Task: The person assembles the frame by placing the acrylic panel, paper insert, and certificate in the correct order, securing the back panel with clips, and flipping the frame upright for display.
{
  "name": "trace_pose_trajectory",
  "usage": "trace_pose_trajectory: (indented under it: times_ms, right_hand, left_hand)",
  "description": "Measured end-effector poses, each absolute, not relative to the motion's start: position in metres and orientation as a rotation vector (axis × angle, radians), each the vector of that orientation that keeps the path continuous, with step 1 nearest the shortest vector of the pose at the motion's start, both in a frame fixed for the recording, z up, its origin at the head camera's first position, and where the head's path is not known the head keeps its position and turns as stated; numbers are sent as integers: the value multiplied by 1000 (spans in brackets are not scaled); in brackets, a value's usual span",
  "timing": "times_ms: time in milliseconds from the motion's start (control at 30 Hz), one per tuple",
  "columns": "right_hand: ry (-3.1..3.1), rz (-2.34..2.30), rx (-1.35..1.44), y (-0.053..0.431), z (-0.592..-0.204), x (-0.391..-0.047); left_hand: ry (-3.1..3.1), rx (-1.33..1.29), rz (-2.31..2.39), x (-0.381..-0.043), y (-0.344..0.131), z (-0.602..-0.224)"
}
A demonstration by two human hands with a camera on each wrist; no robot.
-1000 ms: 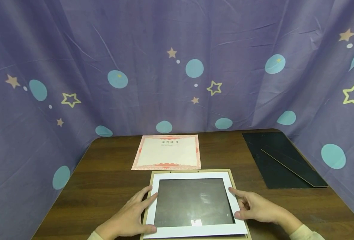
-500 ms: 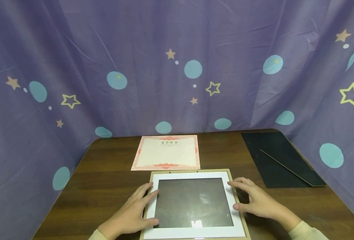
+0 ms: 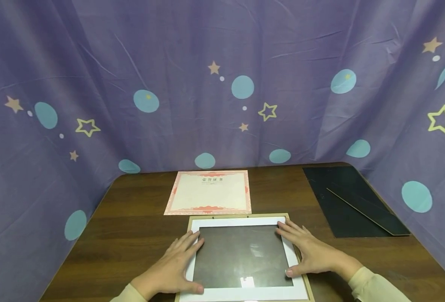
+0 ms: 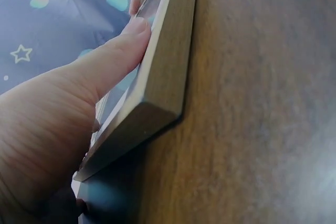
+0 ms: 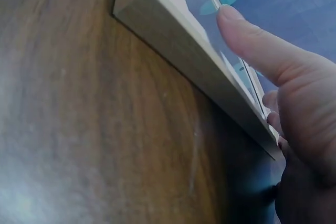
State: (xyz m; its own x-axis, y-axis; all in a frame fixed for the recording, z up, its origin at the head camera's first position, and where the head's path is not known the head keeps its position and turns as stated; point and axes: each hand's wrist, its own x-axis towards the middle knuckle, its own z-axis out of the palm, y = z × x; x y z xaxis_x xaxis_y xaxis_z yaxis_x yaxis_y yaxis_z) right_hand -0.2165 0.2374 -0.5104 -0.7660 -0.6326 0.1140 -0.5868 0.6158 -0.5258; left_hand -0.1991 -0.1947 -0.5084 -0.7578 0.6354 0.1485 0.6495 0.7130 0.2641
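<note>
A pale wooden picture frame lies flat near the table's front edge. Inside it sits a white mat around a dark, glossy panel that mirrors light. My left hand spreads over the left side, its fingertips at the mat's inner edge and its thumb low near the front corner. Over the right side, my right hand has its fingers extended toward the upper right of the window and its thumb lower down. In the wrist views, the left thumb and right thumb reach over the frame's raised side.
Behind the frame lies a certificate with a red patterned border. A black backing board with a slanting stand flap is at the right rear. A purple curtain hangs beyond the wooden table.
The mat, earlier askew at the front right, now lies straighter within the frame. My right hand opened its curled fingers and moved inward; my left hand shifted slightly inward too.
</note>
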Motion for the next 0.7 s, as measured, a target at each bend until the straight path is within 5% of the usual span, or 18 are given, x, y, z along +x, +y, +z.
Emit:
trace_pose_trajectory:
  times_ms: [700]
  right_hand:
    - [2807, -756, -1053, 236, -516, -218]
  left_hand:
    - [-2975, -1015, -532, -199, -193, -505]
